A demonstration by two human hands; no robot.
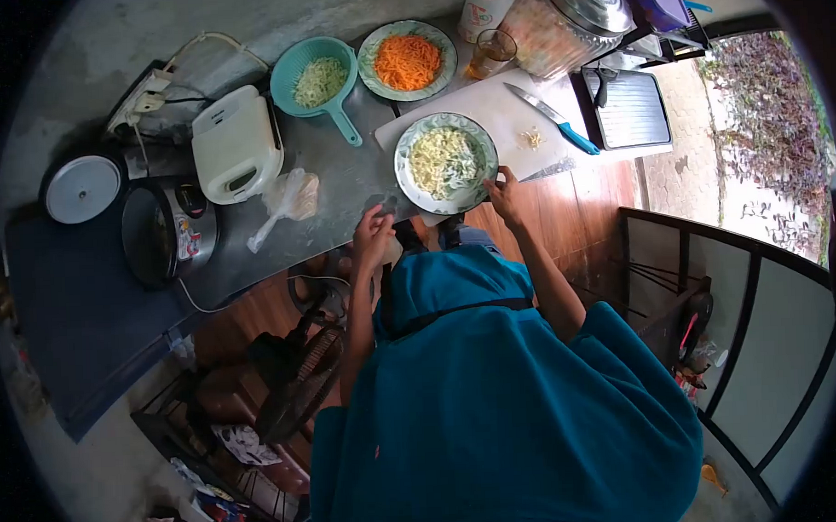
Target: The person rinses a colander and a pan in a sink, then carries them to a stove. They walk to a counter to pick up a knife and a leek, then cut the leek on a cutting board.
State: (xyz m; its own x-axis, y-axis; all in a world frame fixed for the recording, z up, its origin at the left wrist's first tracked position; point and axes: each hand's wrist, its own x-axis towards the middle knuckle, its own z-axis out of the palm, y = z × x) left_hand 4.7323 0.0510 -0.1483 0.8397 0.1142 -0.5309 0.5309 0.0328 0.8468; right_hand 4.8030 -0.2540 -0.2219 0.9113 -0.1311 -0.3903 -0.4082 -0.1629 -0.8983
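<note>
My right hand (503, 195) grips the right rim of a patterned plate (404, 180), thumb and fingers closed on its edge. A heap of pale shredded vegetable (444, 161), with some light green strands, lies in this plate. The plate rests partly on a white cutting board (509, 101), at the front edge of the counter. To the left of the plate, my left hand (373, 237) is held near the counter edge, apart from the plate. Its fingers are loosely bent and apart, and I see nothing held in them.
A knife (551, 116) and small pale scraps (530, 138) lie on the board. Behind are a green colander (287, 77), a plate of shredded carrot (408, 62), a glass (492, 54) and a large jar (557, 26). Leftward sit a knotted plastic bag (291, 196) and a sandwich maker (237, 143).
</note>
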